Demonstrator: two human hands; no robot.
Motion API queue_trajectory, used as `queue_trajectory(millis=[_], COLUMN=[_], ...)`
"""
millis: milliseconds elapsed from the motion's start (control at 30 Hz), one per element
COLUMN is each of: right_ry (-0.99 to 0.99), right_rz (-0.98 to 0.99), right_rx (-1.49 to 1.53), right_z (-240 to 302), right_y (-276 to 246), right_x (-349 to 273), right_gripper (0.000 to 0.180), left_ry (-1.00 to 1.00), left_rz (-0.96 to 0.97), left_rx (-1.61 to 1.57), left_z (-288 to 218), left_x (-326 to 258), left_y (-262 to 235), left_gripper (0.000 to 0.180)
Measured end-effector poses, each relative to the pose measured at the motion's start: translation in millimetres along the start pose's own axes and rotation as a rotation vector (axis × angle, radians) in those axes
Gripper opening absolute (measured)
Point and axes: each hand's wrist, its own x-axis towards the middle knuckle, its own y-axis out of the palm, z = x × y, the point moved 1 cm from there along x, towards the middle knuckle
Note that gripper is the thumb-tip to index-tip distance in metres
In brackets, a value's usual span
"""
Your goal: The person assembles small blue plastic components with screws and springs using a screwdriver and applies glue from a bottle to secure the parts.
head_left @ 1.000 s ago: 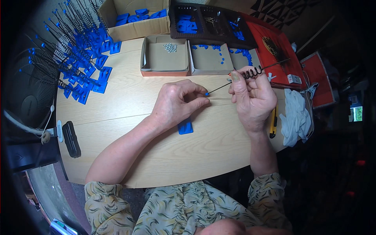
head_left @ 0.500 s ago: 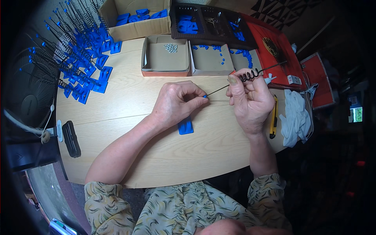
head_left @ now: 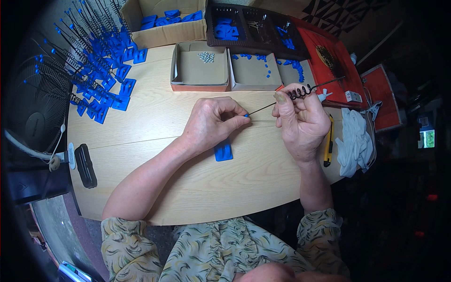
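My right hand [head_left: 303, 120] is closed around a thin black rod with a coiled spring section [head_left: 300, 91]; its far end points up and right over the red tray. Between thumb and forefinger of my left hand [head_left: 209, 123] is a small blue cap [head_left: 246, 115], right at the rod's lower left end. Whether the cap is fully seated on the rod I cannot tell. A blue plastic base [head_left: 223, 151] lies on the table just below my left hand, partly hidden by it.
Finished-looking blue bases with upright black springs [head_left: 105, 70] crowd the left back. Shallow boxes hold silvery beads [head_left: 206, 57] and blue caps [head_left: 298, 70]. A dark compartment tray [head_left: 258, 44] stands behind. On the right lie a yellow cutter [head_left: 328, 141] and a white glove [head_left: 354, 143]; a black case [head_left: 86, 166] sits left.
Both hands hold nearly the same pose on the rod and cap. The whole picture has shifted very slightly.
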Motion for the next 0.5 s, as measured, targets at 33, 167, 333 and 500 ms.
queue_trajectory(millis=[33, 167, 333, 500], right_ry=[0.013, 0.018, 0.053, 0.072], right_rz=[0.000, 0.011, -0.068, -0.060], right_rx=[0.004, -0.045, -0.141, -0.202], right_z=[0.5, 1.8, -13.1, -43.3], right_y=[-0.3, -2.5, -10.7, -5.0], right_x=[-0.3, 0.8, 12.2, 19.7], right_gripper=[0.015, 0.014, 0.012, 0.013], left_ry=[-0.002, 0.003, -0.011, 0.165], left_rz=[0.001, 0.007, 0.002, -0.100], left_rx=[0.000, -0.027, 0.085, 0.263], left_z=[0.4, 0.5, -1.0, 1.5], left_x=[0.2, 0.8, 1.0, 2.1], left_y=[0.0, -0.1, -1.5, -8.0], left_gripper=[0.014, 0.014, 0.015, 0.013])
